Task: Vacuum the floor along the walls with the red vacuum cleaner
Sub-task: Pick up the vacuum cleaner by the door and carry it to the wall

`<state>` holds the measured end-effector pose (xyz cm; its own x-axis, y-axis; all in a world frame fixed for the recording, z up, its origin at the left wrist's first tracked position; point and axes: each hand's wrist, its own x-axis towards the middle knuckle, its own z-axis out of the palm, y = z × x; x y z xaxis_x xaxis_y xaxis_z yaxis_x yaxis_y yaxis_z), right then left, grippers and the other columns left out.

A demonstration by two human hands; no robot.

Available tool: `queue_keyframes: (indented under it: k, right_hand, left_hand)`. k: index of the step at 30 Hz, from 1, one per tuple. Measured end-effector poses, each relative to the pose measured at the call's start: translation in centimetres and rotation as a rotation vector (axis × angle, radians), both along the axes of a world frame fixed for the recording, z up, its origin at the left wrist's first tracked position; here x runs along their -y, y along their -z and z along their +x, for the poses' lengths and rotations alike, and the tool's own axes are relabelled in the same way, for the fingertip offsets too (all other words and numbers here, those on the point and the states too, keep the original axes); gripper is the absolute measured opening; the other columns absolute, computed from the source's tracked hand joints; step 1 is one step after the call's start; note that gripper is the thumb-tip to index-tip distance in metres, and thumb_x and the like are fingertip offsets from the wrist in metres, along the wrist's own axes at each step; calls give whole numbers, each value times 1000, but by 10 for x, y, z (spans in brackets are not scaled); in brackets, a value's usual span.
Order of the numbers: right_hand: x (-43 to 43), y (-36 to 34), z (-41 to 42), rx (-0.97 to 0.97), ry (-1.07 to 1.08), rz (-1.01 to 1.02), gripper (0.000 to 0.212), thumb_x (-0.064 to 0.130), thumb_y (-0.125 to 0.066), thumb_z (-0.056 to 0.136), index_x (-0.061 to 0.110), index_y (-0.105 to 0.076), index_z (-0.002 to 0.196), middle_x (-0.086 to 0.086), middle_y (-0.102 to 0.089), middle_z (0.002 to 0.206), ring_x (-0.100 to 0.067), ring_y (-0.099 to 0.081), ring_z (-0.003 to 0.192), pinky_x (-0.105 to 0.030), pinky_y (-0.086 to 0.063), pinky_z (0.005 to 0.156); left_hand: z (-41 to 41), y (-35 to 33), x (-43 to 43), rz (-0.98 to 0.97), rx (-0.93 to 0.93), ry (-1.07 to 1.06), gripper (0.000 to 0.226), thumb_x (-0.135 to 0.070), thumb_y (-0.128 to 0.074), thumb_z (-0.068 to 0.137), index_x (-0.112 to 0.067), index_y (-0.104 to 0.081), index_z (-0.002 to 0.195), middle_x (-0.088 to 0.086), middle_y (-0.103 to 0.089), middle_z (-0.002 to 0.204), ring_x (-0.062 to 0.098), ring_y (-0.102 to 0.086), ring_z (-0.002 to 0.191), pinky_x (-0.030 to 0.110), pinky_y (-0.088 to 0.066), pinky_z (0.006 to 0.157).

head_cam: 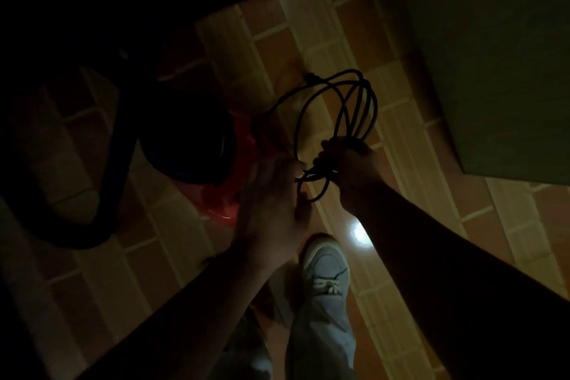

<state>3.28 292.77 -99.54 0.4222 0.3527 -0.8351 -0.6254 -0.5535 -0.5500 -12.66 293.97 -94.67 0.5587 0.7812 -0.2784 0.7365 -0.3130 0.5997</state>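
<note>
Over the tiled floor (308, 25), my right grip (348, 170) is curled round a bundle of looped black cord (354, 102), while my left grip (271, 197) meets the loose strands beside it; in this gloom I cannot tell whether it pinches them. To my left the red vacuum cleaner (219, 203) sits on the floor, its hose (114, 163) lying slack. With the cord unsorted, I judge no vacuuming along the walls has begun.
</note>
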Motion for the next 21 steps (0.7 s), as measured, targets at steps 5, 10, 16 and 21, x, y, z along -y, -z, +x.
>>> queue_keyframes:
  k: [5, 10, 16, 21]
  right_hand:
    - [-13, -17, -11, 62, -260, 93, 9, 13, -75, 87, 10, -69, 81, -8, -66, 69, -29, -67, 75, -47, -57, 82]
    - [-20, -35, -24, 186, -387, 114, 23, 19, -77, 88, 14, -60, 103, -3, -70, 74, -19, -71, 71, -40, -59, 73]
    - [-33, -43, -32, 340, -547, 105, 16, 9, -75, 86, 8, -61, 80, 9, -61, 62, -4, -58, 54, -24, -46, 54]
    - [-55, -61, -37, 223, -532, 137, 39, 11, -80, 83, 11, -58, 115, -6, -73, 86, -13, -71, 67, -22, -53, 53]
  left_hand:
    - [-56, -25, -25, 218, 156, -595, 57, -36, -65, 86, -5, -51, 132, 6, -46, 131, 6, -41, 118, 12, -38, 102]
    - [-80, -17, -68, -84, 29, -934, 67, -44, -72, 87, -9, -46, 138, 8, -54, 135, 29, -53, 127, 20, -37, 91]
    - [-64, -17, -74, -220, 76, -834, 57, -15, -59, 100, -1, -38, 151, 14, -46, 150, 12, -44, 128, -15, -15, 63]
    - [-65, -14, -71, -308, 250, -873, 67, -6, -63, 97, -5, -29, 154, -3, -44, 135, 5, -43, 117, -11, -31, 66]
